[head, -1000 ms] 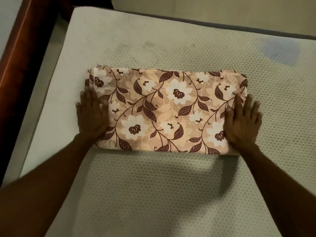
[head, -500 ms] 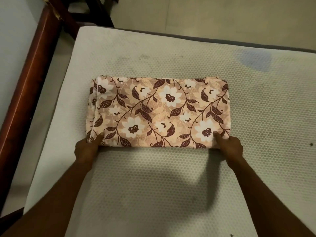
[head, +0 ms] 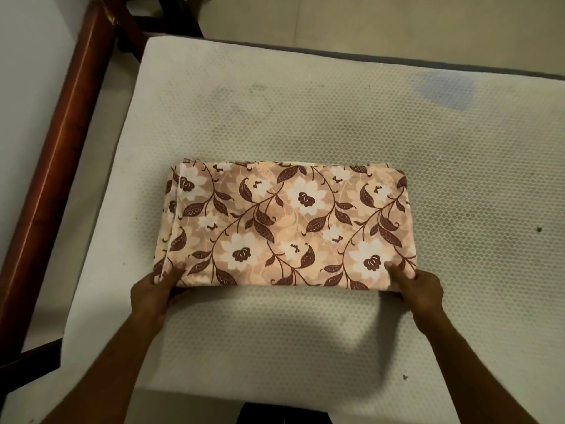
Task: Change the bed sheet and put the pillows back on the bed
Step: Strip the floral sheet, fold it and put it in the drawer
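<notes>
Pinched the near corners of the folded peach floral fabric bed sheet (head: 287, 224) with left hand (head: 153, 293) and right hand (head: 419, 286), thumbs on top, atop the white honeycomb-textured mattress (head: 305, 117).

One folded sheet (head: 287, 224): peach-tan ground, printed all over with large white flowers with dark maroon centres, maroon-brown leaves with pale veining, thin brown trailing vines and small brown sprigs between them. One mattress (head: 305, 123): off-white, textured throughout in a fine honeycomb of small hexagons, with faint grey smudges toward the far left, a few dark specks at the right, a dark grey band along the far edge, and one blurred blue patch (head: 446, 90) near the far right. One bed frame (head: 61, 148): glossy reddish-brown wood. The floor (head: 367, 19): plain pale beige.
</notes>
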A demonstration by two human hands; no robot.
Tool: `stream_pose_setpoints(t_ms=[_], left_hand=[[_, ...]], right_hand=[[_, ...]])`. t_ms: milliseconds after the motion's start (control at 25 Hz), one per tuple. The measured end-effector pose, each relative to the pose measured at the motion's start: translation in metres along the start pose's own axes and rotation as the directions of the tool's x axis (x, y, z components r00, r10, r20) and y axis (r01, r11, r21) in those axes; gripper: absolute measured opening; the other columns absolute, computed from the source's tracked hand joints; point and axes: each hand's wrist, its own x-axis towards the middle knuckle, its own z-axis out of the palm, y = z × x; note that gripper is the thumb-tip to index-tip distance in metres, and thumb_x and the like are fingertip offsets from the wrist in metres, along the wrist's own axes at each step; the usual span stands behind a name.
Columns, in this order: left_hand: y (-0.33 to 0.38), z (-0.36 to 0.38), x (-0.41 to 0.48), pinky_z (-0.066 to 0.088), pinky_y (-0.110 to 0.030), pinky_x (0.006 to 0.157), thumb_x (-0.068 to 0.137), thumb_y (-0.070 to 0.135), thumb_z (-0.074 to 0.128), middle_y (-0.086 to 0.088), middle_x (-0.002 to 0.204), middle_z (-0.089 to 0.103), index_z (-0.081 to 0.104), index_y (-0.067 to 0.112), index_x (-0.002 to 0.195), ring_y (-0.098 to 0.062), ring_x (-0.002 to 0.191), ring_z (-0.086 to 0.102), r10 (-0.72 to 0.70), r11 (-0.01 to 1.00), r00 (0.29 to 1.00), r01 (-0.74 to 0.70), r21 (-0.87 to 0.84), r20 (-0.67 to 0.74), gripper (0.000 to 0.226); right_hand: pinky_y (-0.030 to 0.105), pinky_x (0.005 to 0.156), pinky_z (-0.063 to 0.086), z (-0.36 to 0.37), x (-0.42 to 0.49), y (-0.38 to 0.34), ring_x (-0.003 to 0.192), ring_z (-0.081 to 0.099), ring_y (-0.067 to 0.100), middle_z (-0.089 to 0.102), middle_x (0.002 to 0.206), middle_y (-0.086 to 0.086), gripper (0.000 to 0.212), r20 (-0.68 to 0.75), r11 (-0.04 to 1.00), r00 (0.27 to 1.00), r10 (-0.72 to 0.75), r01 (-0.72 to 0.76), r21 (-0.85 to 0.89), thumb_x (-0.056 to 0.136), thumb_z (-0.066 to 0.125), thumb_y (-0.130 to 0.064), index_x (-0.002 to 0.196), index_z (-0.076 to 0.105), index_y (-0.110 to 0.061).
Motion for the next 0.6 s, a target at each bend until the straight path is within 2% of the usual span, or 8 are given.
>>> stream_pose_setpoints(t_ms=[120,200,240,320,360,440,520,600], left_hand=[[-0.036,-0.018,-0.020,0.063,-0.046,0.081,0.076,0.049,0.088,-0.013,0.103,0.074,0.072,0.011,0.114,-0.033,0.095,0.072,0.132,0.930,0.974,-0.056,0.364,-0.186,0.056],[-0.044,-0.012,-0.031,0.054,-0.053,0.095,0.081,0.036,0.083,-0.020,0.119,0.065,0.063,0.009,0.125,-0.041,0.111,0.063,0.358,0.806,0.888,-0.139,0.576,-0.287,0.055],[-0.043,-0.001,-0.040,0.049,-0.054,0.098,0.085,0.024,0.078,-0.020,0.127,0.060,0.059,0.010,0.129,-0.041,0.118,0.058,0.503,0.724,0.824,-0.237,0.647,-0.262,0.050],[-0.037,0.039,-0.068,0.043,-0.050,0.107,0.088,0.014,0.072,-0.013,0.142,0.055,0.056,0.012,0.134,-0.033,0.132,0.051,0.715,0.468,0.698,-0.527,0.709,0.047,0.048],[-0.038,0.065,-0.083,0.038,-0.047,0.115,0.091,0.015,0.069,-0.009,0.151,0.050,0.055,0.013,0.138,-0.027,0.142,0.044,0.734,0.334,0.630,-0.661,0.672,0.255,0.049],[-0.057,0.115,-0.097,0.023,-0.048,0.127,0.102,0.021,0.056,-0.005,0.166,0.034,0.046,0.015,0.151,-0.019,0.156,0.025,0.635,0.119,0.509,-0.808,0.578,0.582,0.051],[-0.071,0.151,-0.090,0.019,-0.052,0.128,0.109,0.029,0.037,-0.004,0.173,0.019,0.029,0.016,0.162,-0.017,0.161,0.009,0.521,0.057,0.501,-0.828,0.557,0.691,0.055],[-0.075,0.160,-0.066,0.016,-0.053,0.128,0.110,0.038,0.027,-0.003,0.175,0.002,0.014,0.017,0.167,-0.018,0.162,-0.004,0.468,-0.013,0.543,-0.785,0.620,0.697,0.062]], right_hand=[[0.031,0.064,0.042,-0.003,-0.032,0.027,0.087,0.066,0.035,0.067,0.081,0.006,0.042,-0.135,0.987,0.985,-0.106,0.087,-0.137,0.088,0.072,-0.050,0.091,0.069,-0.009],[0.049,0.087,0.049,0.002,-0.041,0.033,0.115,0.059,0.044,0.065,0.118,0.019,0.041,-0.320,0.935,0.912,-0.257,0.151,-0.322,0.089,0.068,-0.033,0.121,0.062,-0.007],[0.057,0.099,0.045,0.010,-0.049,0.030,0.129,0.051,0.043,0.057,0.138,0.020,0.049,-0.364,0.897,0.861,-0.355,0.204,-0.393,0.092,0.069,-0.028,0.135,0.055,-0.009],[0.057,0.118,0.032,0.040,-0.076,0.006,0.151,0.032,0.037,0.037,0.161,0.016,0.059,-0.256,0.790,0.788,-0.560,0.413,-0.454,0.100,0.062,-0.030,0.151,0.043,-0.011],[0.054,0.125,0.023,0.062,-0.093,-0.009,0.157,0.020,0.033,0.026,0.169,0.015,0.062,-0.101,0.703,0.760,-0.642,0.532,-0.472,0.104,0.055,-0.034,0.158,0.035,-0.012],[0.050,0.130,0.009,0.112,-0.116,-0.028,0.162,-0.003,0.027,0.003,0.175,0.010,0.066,0.242,0.472,0.644,-0.726,0.723,-0.505,0.109,0.038,-0.040,0.167,0.015,-0.017],[0.051,0.130,0.010,0.148,-0.106,-0.037,0.161,-0.011,0.025,-0.006,0.175,0.007,0.065,0.387,0.330,0.568,-0.726,0.782,-0.529,0.110,0.032,-0.038,0.168,0.006,-0.020],[0.053,0.128,0.014,0.159,-0.075,-0.038,0.161,-0.012,0.026,-0.009,0.175,0.006,0.066,0.390,0.323,0.589,-0.707,0.761,-0.563,0.110,0.030,-0.043,0.168,0.004,-0.024]])
